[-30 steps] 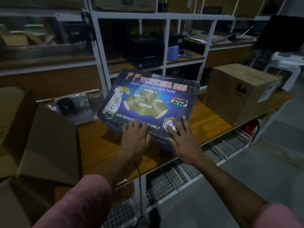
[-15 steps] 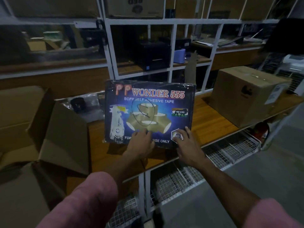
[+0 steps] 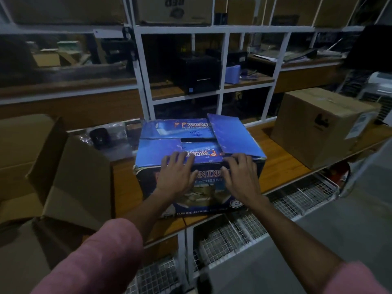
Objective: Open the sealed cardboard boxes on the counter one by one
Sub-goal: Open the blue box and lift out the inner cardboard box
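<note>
One blue box (image 3: 197, 143) at centre of the surface (image 3: 277, 177), top flaps folded shut. Left hand (image 3: 176, 177) and right hand (image 3: 241, 177) spread flat over its near top edge, gripping nothing. One sealed brown box (image 3: 318, 128) at 2 o'clock; one opened carton (image 3: 70, 179) at 9 o'clock.

a dim stockroom: metal shelving (image 3: 144, 81) stacked with cardboard cartons (image 3: 176, 9).

A blue printed box (image 3: 199, 145) is seen, lettered in orange and white, with tan tape rolls pictured on its dark front. Plain brown is shown on the sealed carton (image 3: 318, 128) and the opened carton (image 3: 78, 179). The worktop (image 3: 282, 172) is orange-brown wood; the shelving frame (image 3: 140, 66) is white; pink sleeves (image 3: 101, 257) are worn.
</note>
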